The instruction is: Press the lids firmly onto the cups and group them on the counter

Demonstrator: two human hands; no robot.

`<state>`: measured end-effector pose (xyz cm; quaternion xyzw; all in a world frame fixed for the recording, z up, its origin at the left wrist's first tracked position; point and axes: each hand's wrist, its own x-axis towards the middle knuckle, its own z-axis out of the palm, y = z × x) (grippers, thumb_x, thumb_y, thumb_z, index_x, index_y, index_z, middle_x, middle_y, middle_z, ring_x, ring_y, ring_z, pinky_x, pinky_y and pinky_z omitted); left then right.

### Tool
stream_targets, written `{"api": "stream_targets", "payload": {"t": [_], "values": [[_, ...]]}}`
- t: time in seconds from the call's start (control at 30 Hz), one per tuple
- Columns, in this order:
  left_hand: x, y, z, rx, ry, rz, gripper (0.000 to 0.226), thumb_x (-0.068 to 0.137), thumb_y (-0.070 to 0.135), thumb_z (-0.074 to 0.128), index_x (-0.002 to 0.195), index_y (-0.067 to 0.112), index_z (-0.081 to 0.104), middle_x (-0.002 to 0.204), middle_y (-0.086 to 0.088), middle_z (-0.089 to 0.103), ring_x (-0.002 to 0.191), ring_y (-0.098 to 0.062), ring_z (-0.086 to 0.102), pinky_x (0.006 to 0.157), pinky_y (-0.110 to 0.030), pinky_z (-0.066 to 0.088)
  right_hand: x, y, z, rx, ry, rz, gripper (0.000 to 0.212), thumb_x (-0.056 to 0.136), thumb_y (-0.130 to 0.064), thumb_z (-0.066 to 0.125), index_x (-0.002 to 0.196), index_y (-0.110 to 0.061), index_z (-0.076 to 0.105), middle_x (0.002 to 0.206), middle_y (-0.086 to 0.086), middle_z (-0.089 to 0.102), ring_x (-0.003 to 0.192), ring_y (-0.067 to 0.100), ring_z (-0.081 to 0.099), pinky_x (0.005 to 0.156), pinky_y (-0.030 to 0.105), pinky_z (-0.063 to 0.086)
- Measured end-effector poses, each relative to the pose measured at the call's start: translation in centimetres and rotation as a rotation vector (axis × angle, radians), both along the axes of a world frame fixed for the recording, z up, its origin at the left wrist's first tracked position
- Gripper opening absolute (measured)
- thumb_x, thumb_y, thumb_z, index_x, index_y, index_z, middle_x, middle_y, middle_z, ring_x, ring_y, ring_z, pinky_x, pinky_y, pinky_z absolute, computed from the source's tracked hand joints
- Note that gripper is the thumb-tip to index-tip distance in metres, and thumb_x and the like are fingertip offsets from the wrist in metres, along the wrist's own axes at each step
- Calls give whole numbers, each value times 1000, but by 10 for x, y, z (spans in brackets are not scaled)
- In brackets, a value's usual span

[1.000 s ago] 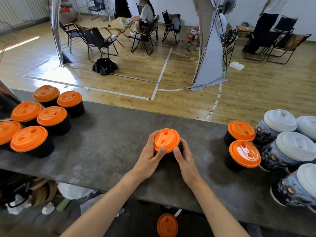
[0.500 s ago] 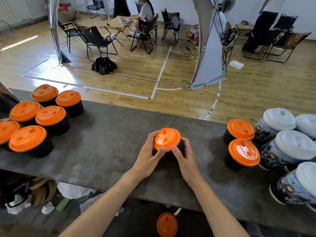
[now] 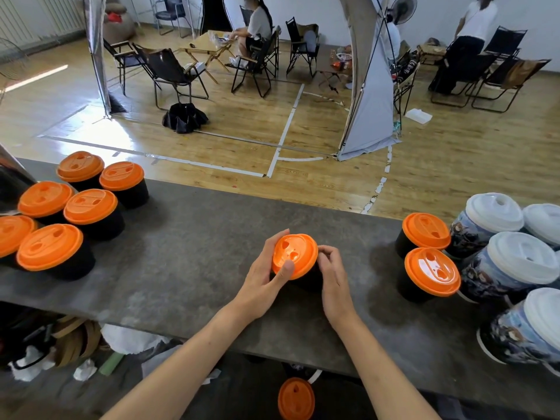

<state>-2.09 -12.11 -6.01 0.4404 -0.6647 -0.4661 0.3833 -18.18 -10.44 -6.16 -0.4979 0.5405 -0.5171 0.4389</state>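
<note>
Orange lid (image 3: 295,256) sits on black cup (image 3: 306,281), mid-counter (image 3: 197,253). Left hand (image 3: 263,283) grips it: thumb flat on the lid's near edge, fingers curled round the far rim. Right hand (image 3: 333,277) grips the cup's other side, fingers curled just under the rim. Left of the fingers, well apart: six orange-lidded cups (image 3: 69,213), clustered. Right of the fingers: two orange-lidded cups (image 3: 427,256), side by side; just beyond them, white-lidded cups (image 3: 509,262). Below the wrists, under the counter edge: one loose lid (image 3: 296,398).

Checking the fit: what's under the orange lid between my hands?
A black cup, gripped by the right hand; the left hand pinches the orange lid, which hides the cup's inside.
</note>
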Motion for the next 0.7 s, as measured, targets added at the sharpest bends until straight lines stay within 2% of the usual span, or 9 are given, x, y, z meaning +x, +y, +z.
{"api": "stream_targets", "payload": {"t": [0.03,0.1,0.2,0.27,0.33,0.43,0.53,0.7], "values": [[0,1,-1,-21,-15,1,64,85,86,42,143,65,24,138,44,37,129,9,44,104,-12,41,-1,-1,-1,-4,-1,-32,35,93,-54,47,106,-23,57,100,-7,66,94,-3,61,83,14,45],[-1,0,-2,-41,-30,14,63,85,87,41,141,66,23,136,46,36,127,9,44,101,-10,41,-1,-1,-2,-10,19,-32,48,92,-67,42,107,-24,58,98,-12,67,96,-1,62,85,14,45],[-3,-5,-2,-4,10,73,66,79,94,41,134,58,31,129,42,45,121,7,50,95,-14,44,-1,3,-1,-8,43,44,70,81,-86,44,120,-29,54,112,-16,65,108,-3,60,91,11,45],[-2,-6,-2,-12,30,95,70,78,94,42,134,53,34,128,41,48,120,3,53,97,-18,47,-1,4,-1,-14,72,94,74,76,-83,57,126,-30,51,121,-12,62,113,-2,59,92,13,46],[-2,-6,-2,-12,48,69,74,80,92,40,141,50,34,134,34,49,124,-1,54,100,-20,48,-1,3,-1,-1,62,109,65,76,-71,67,126,-32,51,121,-11,63,112,0,60,94,16,47],[-2,-2,-2,-20,42,-11,78,88,84,41,153,40,30,146,20,48,134,-5,50,109,-19,41,0,3,1,-2,-8,61,54,78,-60,58,119,-25,56,113,-8,64,104,-5,60,91,12,44],[-3,-2,-5,-72,-29,-65,79,93,75,49,157,37,25,154,21,41,142,-5,44,116,-24,37,-1,2,3,-3,-62,45,52,79,-59,49,115,-23,59,109,-9,65,99,-8,60,86,6,42],[-3,-4,-7,-95,-20,14,73,87,80,52,147,43,32,142,21,51,132,-2,52,109,-21,42,-3,1,1,8,-9,91,63,84,-70,50,124,-22,60,120,-4,65,114,4,59,97,14,42]]}}
